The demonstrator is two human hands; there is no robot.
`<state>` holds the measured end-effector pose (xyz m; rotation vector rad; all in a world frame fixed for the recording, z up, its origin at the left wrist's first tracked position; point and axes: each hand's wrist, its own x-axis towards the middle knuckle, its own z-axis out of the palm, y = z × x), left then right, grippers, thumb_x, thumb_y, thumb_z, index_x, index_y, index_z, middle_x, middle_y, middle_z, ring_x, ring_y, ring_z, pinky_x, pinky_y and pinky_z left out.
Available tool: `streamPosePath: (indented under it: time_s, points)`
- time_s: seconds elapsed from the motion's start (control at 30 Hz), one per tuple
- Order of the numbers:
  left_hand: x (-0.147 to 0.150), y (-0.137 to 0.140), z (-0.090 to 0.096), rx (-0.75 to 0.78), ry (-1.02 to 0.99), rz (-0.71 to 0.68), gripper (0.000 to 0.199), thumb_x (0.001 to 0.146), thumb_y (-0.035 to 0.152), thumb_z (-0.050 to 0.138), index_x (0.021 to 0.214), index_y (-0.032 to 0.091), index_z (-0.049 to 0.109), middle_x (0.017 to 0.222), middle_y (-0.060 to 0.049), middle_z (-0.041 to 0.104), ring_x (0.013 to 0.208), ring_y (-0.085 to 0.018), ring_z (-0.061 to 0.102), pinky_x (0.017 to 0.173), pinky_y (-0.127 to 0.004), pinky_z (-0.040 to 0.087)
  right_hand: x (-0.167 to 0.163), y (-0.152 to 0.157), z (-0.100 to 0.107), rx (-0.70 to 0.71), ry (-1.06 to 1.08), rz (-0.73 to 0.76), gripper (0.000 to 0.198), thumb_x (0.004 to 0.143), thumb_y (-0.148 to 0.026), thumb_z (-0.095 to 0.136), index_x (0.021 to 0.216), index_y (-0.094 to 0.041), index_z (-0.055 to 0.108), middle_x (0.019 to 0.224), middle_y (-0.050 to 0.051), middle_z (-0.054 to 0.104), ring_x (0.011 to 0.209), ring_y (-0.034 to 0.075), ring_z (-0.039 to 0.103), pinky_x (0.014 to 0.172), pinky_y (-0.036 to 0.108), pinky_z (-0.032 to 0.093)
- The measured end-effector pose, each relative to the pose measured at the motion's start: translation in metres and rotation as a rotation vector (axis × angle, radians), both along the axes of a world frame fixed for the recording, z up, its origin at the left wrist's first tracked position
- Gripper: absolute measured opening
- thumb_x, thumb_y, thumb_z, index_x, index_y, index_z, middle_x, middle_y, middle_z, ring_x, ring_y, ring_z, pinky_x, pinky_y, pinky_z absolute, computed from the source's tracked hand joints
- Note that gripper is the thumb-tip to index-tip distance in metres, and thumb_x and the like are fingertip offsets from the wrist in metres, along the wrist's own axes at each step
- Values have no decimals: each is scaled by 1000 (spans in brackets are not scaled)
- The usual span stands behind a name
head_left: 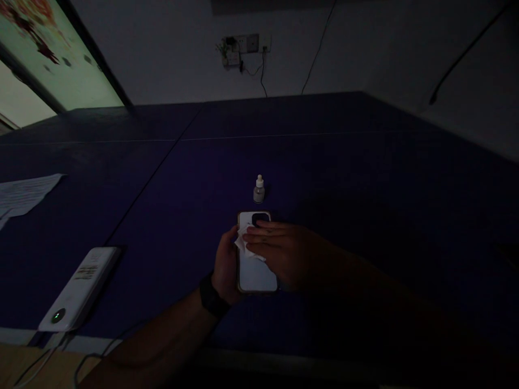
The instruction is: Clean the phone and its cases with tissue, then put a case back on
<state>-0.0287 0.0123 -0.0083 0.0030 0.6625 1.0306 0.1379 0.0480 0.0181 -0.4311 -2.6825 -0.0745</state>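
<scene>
A smartphone with a pale back and a brownish case edge lies back side up in my left hand. The fingers of that hand grip its left edge, and a dark watch band circles the wrist. Flat across the upper part of the phone, my right hand presses a white tissue under its fingers. They partly cover the dark camera block. Just beyond the phone's top stands a small dropper bottle with a white cap, upright on the blue table.
A white power bank with a lit green display and cables lies at left front. Farther left is a sheet of paper. Wall sockets with hanging cords are behind the table. The room is dim.
</scene>
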Motion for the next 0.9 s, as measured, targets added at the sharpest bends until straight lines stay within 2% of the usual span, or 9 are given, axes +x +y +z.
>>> streamPosePath:
  time_s: [0.07, 0.13, 0.2, 0.33, 0.4, 0.5, 0.67, 0.8, 0.9]
  points:
    - [0, 0, 2, 15, 15, -27, 37, 97, 45, 54, 100, 14, 73, 73, -4, 74, 63, -19, 71, 66, -28, 54, -1, 1, 1, 24, -14, -63, 38, 94, -15, 50, 127, -7, 68, 137, 16, 67, 131, 25, 62, 119, 41, 43]
    - [0, 1, 3, 27, 27, 3, 37, 98, 44, 53, 104, 14, 73, 80, -5, 76, 69, -19, 73, 70, -27, 55, -4, 1, -1, 62, 17, -114, 42, 94, -11, 46, 131, -2, 63, 140, 20, 63, 134, 27, 59, 118, 44, 45]
    - [1, 1, 1, 17, 29, 43, 34, 98, 41, 54, 104, 14, 73, 83, -4, 77, 72, -18, 73, 73, -26, 54, -6, -1, -1, 88, 35, -98, 43, 96, -10, 42, 133, 1, 61, 141, 21, 63, 134, 27, 59, 117, 43, 45]
    - [2, 1, -5, -3, -31, 26, 29, 94, 39, 59, 94, 14, 73, 69, -2, 71, 65, -18, 71, 74, -27, 54, -3, -3, 5, 77, 10, 6, 39, 100, -17, 42, 124, -4, 69, 133, 15, 69, 128, 23, 64, 119, 34, 43]
    - [1, 1, -5, 20, -68, -11, 31, 95, 41, 58, 96, 13, 73, 69, -3, 71, 70, -20, 72, 77, -29, 55, -1, -1, 7, 74, 17, -16, 37, 99, -16, 44, 122, -3, 70, 132, 16, 70, 126, 24, 65, 118, 36, 44]
    - [1, 2, -2, 53, -77, -41, 34, 94, 42, 57, 102, 13, 73, 76, -5, 74, 78, -22, 74, 78, -29, 56, -3, 1, 3, 95, 92, -85, 40, 99, -15, 44, 128, 1, 65, 136, 21, 66, 131, 27, 61, 116, 43, 46]
    - [1, 1, 1, 75, -46, 28, 25, 90, 38, 61, 97, 16, 71, 74, -4, 72, 77, -20, 73, 73, -26, 55, -3, -1, 3, 45, 69, 2, 38, 99, -15, 45, 126, -3, 68, 135, 17, 68, 130, 25, 62, 120, 36, 42]
    - [0, -3, 3, 79, -30, -8, 28, 89, 38, 65, 101, 14, 71, 79, -6, 73, 83, -23, 73, 77, -29, 55, 3, 1, 9, 12, 11, -33, 42, 97, -20, 50, 129, 3, 63, 140, 22, 63, 134, 29, 59, 119, 43, 43]
    - [1, -4, 3, 78, -34, -13, 28, 88, 39, 66, 97, 13, 71, 78, -6, 73, 85, -24, 73, 79, -29, 55, 1, 1, 6, 51, 63, -59, 44, 99, -16, 44, 135, 4, 59, 144, 23, 59, 138, 30, 55, 118, 45, 45]
